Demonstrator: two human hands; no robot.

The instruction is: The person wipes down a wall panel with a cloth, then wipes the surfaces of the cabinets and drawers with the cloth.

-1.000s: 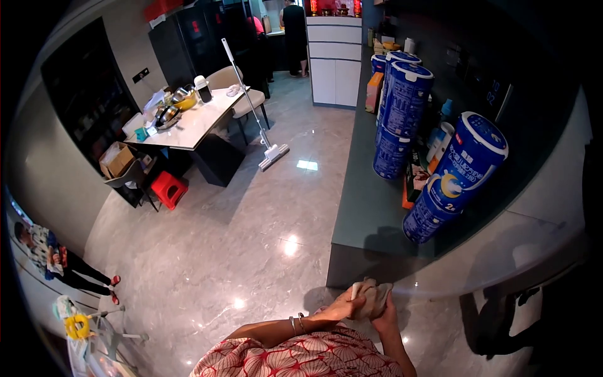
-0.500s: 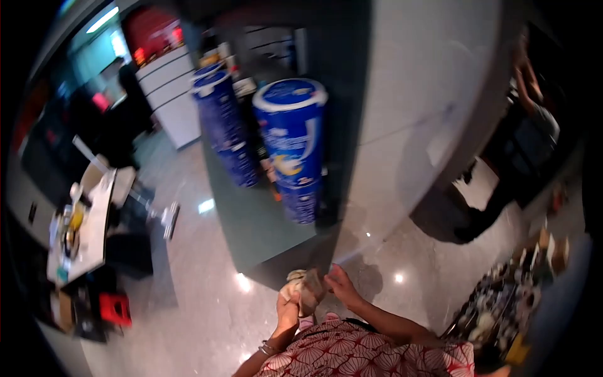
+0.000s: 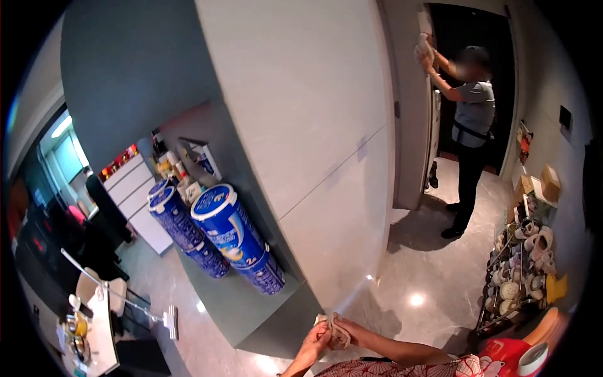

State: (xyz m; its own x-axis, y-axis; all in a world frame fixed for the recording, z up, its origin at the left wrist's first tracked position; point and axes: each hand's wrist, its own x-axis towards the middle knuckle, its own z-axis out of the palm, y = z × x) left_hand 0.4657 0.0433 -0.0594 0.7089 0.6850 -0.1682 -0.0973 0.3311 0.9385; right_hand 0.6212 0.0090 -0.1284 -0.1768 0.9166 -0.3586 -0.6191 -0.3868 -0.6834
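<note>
A crumpled beige cloth (image 3: pixel 340 337) is bunched between my hands, low in the view in front of my body. My left hand (image 3: pixel 315 338) has its fingers wrapped round the cloth's left side. On the other side my right hand (image 3: pixel 355 333) grips it, its fingertips partly hidden by the folds. Just beyond the hands is the corner of a grey-green ledge (image 3: pixel 267 317). Tall blue tubs with white-rimmed lids stand on that ledge, the nearest tub (image 3: pixel 229 229) showing a printed label.
A person (image 3: pixel 474 113) in a grey top stands by a doorway at the right, arms raised, holding a pale cloth (image 3: pixel 424 51) against the frame. A shoe rack (image 3: pixel 512 276) lines the right wall. At the lower left are a cluttered table (image 3: pixel 103 330) and a floor squeegee (image 3: pixel 170 322).
The view has swung right and up, bringing the person at the doorway into full sight. My right hand, formerly apart from the cloth, now grips it alongside my left.
</note>
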